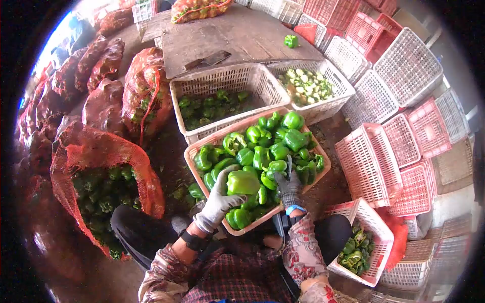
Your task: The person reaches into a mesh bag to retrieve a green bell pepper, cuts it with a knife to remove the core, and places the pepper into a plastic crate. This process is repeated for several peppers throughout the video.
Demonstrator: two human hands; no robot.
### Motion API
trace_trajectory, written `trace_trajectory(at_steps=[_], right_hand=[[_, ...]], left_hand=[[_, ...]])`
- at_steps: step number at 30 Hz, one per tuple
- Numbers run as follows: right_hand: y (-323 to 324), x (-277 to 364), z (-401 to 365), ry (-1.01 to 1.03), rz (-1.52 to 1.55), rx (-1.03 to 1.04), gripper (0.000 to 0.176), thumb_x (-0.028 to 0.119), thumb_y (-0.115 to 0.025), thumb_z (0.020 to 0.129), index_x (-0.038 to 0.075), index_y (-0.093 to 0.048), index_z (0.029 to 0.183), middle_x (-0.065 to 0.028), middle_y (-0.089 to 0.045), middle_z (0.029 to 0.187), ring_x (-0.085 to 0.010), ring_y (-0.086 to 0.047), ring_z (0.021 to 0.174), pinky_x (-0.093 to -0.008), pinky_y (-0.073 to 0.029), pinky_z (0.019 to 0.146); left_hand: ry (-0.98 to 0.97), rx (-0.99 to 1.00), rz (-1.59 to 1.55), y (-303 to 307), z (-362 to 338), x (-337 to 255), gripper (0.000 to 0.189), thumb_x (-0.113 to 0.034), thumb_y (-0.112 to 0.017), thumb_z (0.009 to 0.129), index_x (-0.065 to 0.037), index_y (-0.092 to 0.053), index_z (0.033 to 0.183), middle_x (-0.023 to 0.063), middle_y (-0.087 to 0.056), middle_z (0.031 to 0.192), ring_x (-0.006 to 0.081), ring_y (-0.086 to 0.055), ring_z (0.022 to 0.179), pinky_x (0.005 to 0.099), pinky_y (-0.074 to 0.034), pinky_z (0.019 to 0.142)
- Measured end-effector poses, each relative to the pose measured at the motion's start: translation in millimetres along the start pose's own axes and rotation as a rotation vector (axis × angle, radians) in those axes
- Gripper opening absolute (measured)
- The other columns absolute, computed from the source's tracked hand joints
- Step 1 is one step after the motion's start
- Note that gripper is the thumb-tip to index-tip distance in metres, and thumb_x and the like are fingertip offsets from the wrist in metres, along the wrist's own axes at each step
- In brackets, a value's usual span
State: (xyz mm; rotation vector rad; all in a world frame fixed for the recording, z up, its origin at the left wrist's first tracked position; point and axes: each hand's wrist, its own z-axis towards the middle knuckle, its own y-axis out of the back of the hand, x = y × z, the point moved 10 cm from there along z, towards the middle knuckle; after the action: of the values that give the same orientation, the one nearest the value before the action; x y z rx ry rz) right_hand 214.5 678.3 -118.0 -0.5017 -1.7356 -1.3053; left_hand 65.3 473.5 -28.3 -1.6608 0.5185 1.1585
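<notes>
My left hand [220,202], in a pale work glove, is closed around a large light-green bell pepper [243,183] above the crate. In a dark grey glove, my right hand [289,189] has its thumb and a finger against a smaller green bell pepper [276,167]. Part of that grip is hidden. Both hands are over a pinkish plastic crate [194,174] heaped with glossy green bell peppers [258,135]. Some of these peppers show openings at their ends.
Behind stand a crate holding dark-green pieces [214,107] and a crate of pale, cut pieces [306,85]. An open red mesh sack [144,174] of peppers is at left. A crate with peppers [371,252] sits at right, near stacked crates [361,164]. A lone pepper [291,41] lies on the board [242,35].
</notes>
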Motion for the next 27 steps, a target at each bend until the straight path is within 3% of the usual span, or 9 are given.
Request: trace_trajectory(at_steps=[3,5,7,13,17,18,21,24,27], right_hand=[[41.1,94.5,-53.6,0.341,0.149,-0.092,0.045,0.023,-0.059,0.093,0.0,-0.048,0.131,-0.0158,-0.06,0.12,-0.0266,-0.06,0.103,-0.0368,-0.047,0.089],[31.8,100.0,-85.6,0.212,0.354,0.064,0.029,0.016,-0.054,0.095,0.001,-0.057,0.12,-0.0165,-0.063,0.117,-0.0278,-0.062,0.104,-0.0362,-0.049,0.087],[27.7,141.9,-121.3,0.384,0.054,0.256,0.023,0.015,-0.054,0.095,0.003,-0.061,0.113,-0.016,-0.065,0.108,-0.0316,-0.064,0.097,-0.0367,-0.051,0.082],[32.0,177.1,-166.0,0.606,-0.2,0.197,0.016,0.017,-0.054,0.094,0.005,-0.063,0.1,-0.0137,-0.066,0.097,-0.0321,-0.064,0.087,-0.0396,-0.052,0.072],[23.8,172.7,-173.4,0.548,-0.304,0.252,0.014,0.019,-0.054,0.093,0.009,-0.063,0.099,-0.0102,-0.065,0.094,-0.0301,-0.065,0.076,-0.0407,-0.051,0.058],[27.9,189.2,-184.5,0.72,-0.32,0.152,0.015,0.018,-0.053,0.093,0.01,-0.062,0.1,-0.0101,-0.063,0.087,-0.0297,-0.063,0.069,-0.0404,-0.049,0.056],[26.0,198.5,-199.5,0.706,-0.412,0.168,0.015,0.018,-0.051,0.093,0.01,-0.062,0.1,-0.0105,-0.06,0.081,-0.0299,-0.061,0.066,-0.0411,-0.048,0.054],[14.5,178.0,-204.3,0.496,-0.263,0.317,0.018,0.019,-0.053,0.094,0.006,-0.063,0.1,-0.0166,-0.062,0.075,-0.0333,-0.062,0.065,-0.0436,-0.047,0.054],[3.1,141.9,-216.2,0.488,-0.375,0.289,0.022,0.019,-0.055,0.093,0.005,-0.063,0.108,-0.0175,-0.066,0.083,-0.0344,-0.065,0.071,-0.0429,-0.05,0.061]], left_hand=[[-0.084,-0.046,0.33,9.3,1.1,-9.2,0.073,-0.021,-0.08,0.075,-0.005,-0.039,0.133,0.0058,-0.05,0.119,0.0136,-0.05,0.105,0.0292,-0.045,0.09],[-0.045,-0.06,0.186,7.5,-1.6,-9.8,0.076,-0.031,-0.081,0.074,-0.004,-0.041,0.131,0.0054,-0.051,0.118,0.0147,-0.049,0.109,0.0299,-0.041,0.095],[-0.035,-0.042,0.133,1.3,-0.6,-9.5,0.074,-0.033,-0.081,0.074,-0.003,-0.042,0.129,0.0051,-0.052,0.117,0.0148,-0.049,0.109,0.0298,-0.04,0.097],[-0.218,-0.098,0.231,-21.1,-19.9,-33.6,0.087,-0.046,-0.081,0.069,0.001,-0.044,0.132,0.007,-0.055,0.118,0.0163,-0.051,0.109,0.0299,-0.042,0.095],[-0.328,-0.193,0.373,-18.4,-36.3,-43.6,0.093,-0.057,-0.077,0.068,0.003,-0.044,0.13,0.0111,-0.056,0.118,0.0186,-0.052,0.11,0.0321,-0.041,0.097],[-0.352,-0.223,0.358,-17.9,-40.0,-43.6,0.093,-0.058,-0.077,0.068,0.003,-0.044,0.13,0.0113,-0.056,0.117,0.0187,-0.052,0.11,0.0323,-0.041,0.097],[-0.376,-0.26,0.294,-17.3,-52.6,-44.0,0.087,-0.053,-0.075,0.073,0.004,-0.041,0.131,0.0123,-0.053,0.121,0.0202,-0.05,0.112,0.0336,-0.04,0.099],[-0.392,-0.288,0.253,-20.7,-62.8,-48.4,0.078,-0.045,-0.074,0.077,0.003,-0.041,0.13,0.0114,-0.049,0.123,0.0211,-0.048,0.114,0.0347,-0.038,0.1],[-0.436,-0.368,0.209,-15.0,-62.9,-52.0,0.074,-0.058,-0.066,0.08,-0.003,-0.045,0.125,0.0085,-0.049,0.122,0.0183,-0.047,0.111,0.0343,-0.038,0.099]])
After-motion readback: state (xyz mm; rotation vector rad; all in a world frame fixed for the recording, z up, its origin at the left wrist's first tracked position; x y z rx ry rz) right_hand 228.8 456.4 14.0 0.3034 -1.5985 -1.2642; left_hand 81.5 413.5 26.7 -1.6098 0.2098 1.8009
